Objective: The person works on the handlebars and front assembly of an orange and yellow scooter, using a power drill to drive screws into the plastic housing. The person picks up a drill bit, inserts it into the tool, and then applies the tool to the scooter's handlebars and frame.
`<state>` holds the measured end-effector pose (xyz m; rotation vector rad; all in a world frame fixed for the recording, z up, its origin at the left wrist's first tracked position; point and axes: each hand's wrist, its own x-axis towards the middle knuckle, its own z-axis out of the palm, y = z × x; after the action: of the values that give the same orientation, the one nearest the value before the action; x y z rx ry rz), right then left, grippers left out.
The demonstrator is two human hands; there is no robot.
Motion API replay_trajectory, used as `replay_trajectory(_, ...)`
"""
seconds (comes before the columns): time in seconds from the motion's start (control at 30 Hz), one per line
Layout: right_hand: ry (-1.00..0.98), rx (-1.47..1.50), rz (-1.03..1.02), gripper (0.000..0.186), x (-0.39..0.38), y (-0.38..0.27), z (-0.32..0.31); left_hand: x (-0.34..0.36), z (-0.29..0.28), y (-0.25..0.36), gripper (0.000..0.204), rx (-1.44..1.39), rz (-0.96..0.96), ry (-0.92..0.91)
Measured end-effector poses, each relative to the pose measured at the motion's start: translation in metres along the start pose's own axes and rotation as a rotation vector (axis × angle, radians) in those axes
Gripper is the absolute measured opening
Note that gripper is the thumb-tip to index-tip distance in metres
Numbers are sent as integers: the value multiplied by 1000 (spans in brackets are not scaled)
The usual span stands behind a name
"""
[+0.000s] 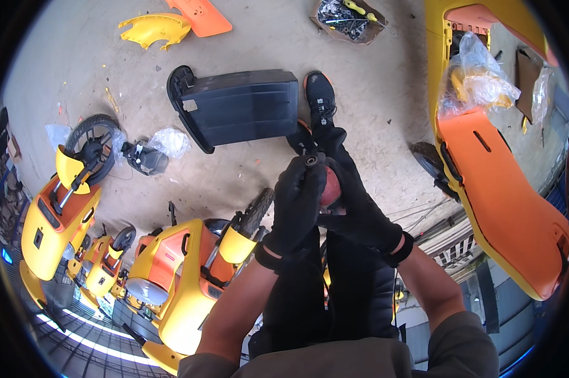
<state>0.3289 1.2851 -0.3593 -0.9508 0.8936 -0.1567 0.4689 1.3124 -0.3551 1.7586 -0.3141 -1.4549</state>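
Observation:
Both my hands wear black gloves and meet in front of my legs. My left hand (pixel 295 205) is closed around a small dark cylindrical piece (pixel 311 161), whose round end with a hole in it sticks out past the fingers. Close beside it, my right hand (pixel 367 220) is wrapped on a red rounded thing (pixel 330 189). Most of that red thing is hidden by the gloves, so its kind does not show. Whether the two pieces are joined cannot be seen.
A black plastic bin (pixel 240 107) lies on its side by my shoes. Yellow-and-orange scooters (pixel 190 277) stand at left; a large orange-and-yellow body (pixel 495 189) is at right. A box of fasteners with screwdrivers (pixel 350 20) and loose panels (pixel 155 30) lie farther off.

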Motion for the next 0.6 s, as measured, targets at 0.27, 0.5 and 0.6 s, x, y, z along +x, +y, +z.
replay_trajectory(0.27, 260, -319, 7, 70, 1, -28, 4, -11, -41, 31, 40, 358, 432, 27)
replay_trajectory(0.5, 78, -372, 12, 65, -16, -60, 13, -23, -65, 59, 56, -361, 47, -143)
replay_trajectory(0.6, 129, -324, 5, 58, -29, -81, 31, -33, -80, 81, 59, -469, 93, -320)
